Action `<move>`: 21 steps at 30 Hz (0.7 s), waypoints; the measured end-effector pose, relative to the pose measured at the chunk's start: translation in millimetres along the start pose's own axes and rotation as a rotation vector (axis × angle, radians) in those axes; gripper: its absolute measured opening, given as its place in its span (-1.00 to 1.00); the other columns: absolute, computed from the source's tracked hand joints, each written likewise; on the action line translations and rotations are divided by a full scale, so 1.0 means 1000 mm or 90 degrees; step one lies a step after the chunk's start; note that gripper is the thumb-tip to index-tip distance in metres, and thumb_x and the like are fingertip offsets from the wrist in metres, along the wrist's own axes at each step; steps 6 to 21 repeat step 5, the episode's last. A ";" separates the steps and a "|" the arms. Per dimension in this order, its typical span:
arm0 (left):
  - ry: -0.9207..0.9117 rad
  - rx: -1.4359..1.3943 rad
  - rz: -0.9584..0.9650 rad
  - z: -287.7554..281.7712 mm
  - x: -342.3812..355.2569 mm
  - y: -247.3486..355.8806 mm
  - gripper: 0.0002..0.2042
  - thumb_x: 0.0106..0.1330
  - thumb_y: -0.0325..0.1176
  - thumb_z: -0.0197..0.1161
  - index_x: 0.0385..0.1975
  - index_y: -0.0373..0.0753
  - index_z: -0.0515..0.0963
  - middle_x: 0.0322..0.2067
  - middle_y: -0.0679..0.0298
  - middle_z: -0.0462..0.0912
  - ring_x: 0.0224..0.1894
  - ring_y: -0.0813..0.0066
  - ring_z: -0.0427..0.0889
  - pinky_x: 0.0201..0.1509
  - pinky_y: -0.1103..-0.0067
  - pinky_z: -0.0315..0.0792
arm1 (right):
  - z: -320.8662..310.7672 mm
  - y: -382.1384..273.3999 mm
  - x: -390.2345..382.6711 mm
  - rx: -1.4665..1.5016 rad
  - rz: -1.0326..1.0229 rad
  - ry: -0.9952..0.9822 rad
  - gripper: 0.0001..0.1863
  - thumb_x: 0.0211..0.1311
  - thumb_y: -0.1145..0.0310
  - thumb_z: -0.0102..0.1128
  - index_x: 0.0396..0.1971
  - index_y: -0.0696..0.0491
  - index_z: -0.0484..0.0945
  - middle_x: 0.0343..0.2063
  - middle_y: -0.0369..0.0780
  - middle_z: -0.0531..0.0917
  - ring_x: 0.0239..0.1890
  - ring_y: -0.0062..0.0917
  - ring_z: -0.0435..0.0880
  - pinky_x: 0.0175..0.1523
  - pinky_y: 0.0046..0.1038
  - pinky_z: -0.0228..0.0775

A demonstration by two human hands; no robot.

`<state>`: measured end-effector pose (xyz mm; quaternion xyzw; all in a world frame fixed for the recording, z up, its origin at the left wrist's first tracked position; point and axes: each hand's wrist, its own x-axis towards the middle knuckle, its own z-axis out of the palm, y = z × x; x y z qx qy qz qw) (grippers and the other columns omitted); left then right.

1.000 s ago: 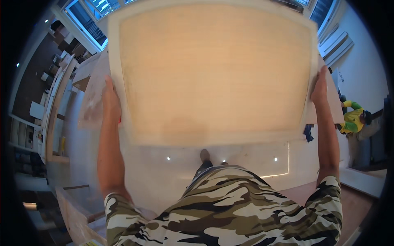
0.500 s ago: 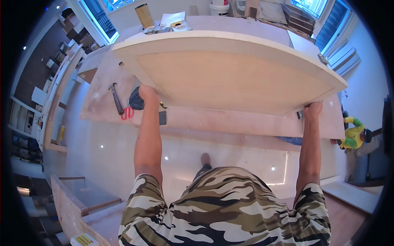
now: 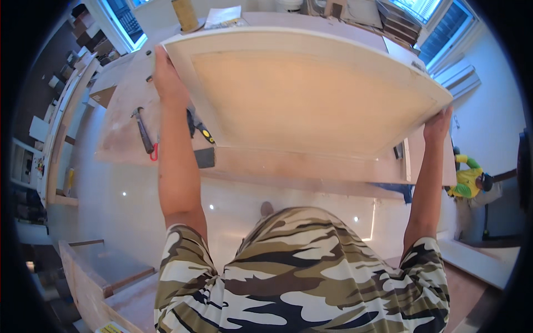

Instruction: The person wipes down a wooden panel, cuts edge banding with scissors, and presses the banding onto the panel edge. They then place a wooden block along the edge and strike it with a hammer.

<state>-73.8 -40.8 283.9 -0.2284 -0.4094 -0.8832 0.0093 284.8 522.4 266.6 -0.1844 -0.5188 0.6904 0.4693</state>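
A wide, cream framed panel (image 3: 311,100), like a cabinet door, is tilted up over the worktable (image 3: 266,164). My left hand (image 3: 168,75) is closed on its left edge near the upper corner. At the right edge, close to the far right corner, my right hand (image 3: 437,125) grips the frame, its fingers partly hidden. To the left of my left forearm lies a hammer (image 3: 144,133), beside a red scissors handle (image 3: 154,151) that the forearm partly covers. Between that forearm and the panel are a yellow-and-black handle (image 3: 206,134) and a dark grey block (image 3: 205,157).
A brown cylinder (image 3: 185,15) and white paper (image 3: 223,16) stand behind the panel, with stacked brown trays (image 3: 398,25) at the back right. A person in yellow and green (image 3: 469,180) is off to the right. An open wooden frame (image 3: 83,272) sits at lower left.
My left hand has shifted from the panel's near left part up to its far left corner. My right hand has moved up along the right edge. The panel is tilted more steeply.
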 end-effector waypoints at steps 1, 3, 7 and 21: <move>0.046 0.053 0.010 0.008 0.011 0.004 -0.46 0.47 0.04 0.09 0.09 -0.40 0.49 -0.02 0.14 0.64 0.00 0.41 0.60 0.12 0.50 0.43 | 0.006 -0.005 0.003 -0.027 -0.029 -0.007 -0.18 0.50 -0.25 -0.30 0.40 0.18 0.18 0.39 -0.10 0.33 0.44 -0.31 0.22 0.50 -0.32 -0.06; 0.100 0.113 0.019 0.015 0.029 0.010 -0.49 0.44 -0.02 0.19 0.08 -0.42 0.49 -0.05 0.15 0.65 -0.04 0.43 0.61 0.09 0.52 0.44 | 0.017 -0.009 0.007 -0.055 -0.048 -0.020 -0.20 0.49 -0.25 -0.27 0.41 0.14 0.19 0.39 -0.10 0.33 0.44 -0.32 0.23 0.50 -0.32 -0.07; 0.122 0.213 -0.009 0.022 0.041 0.004 -0.44 0.32 -0.06 0.34 0.08 -0.46 0.48 -0.05 0.17 0.65 -0.04 0.43 0.62 0.09 0.53 0.44 | 0.023 -0.011 0.009 -0.108 -0.007 -0.003 -0.22 0.47 -0.25 -0.20 0.43 0.04 0.18 0.40 -0.11 0.31 0.44 -0.33 0.24 0.52 -0.18 -0.12; 0.122 0.213 -0.009 0.022 0.041 0.004 -0.44 0.32 -0.06 0.34 0.08 -0.46 0.48 -0.05 0.17 0.65 -0.04 0.43 0.62 0.09 0.53 0.44 | 0.023 -0.011 0.009 -0.108 -0.007 -0.003 -0.22 0.47 -0.25 -0.20 0.43 0.04 0.18 0.40 -0.11 0.31 0.44 -0.33 0.24 0.52 -0.18 -0.12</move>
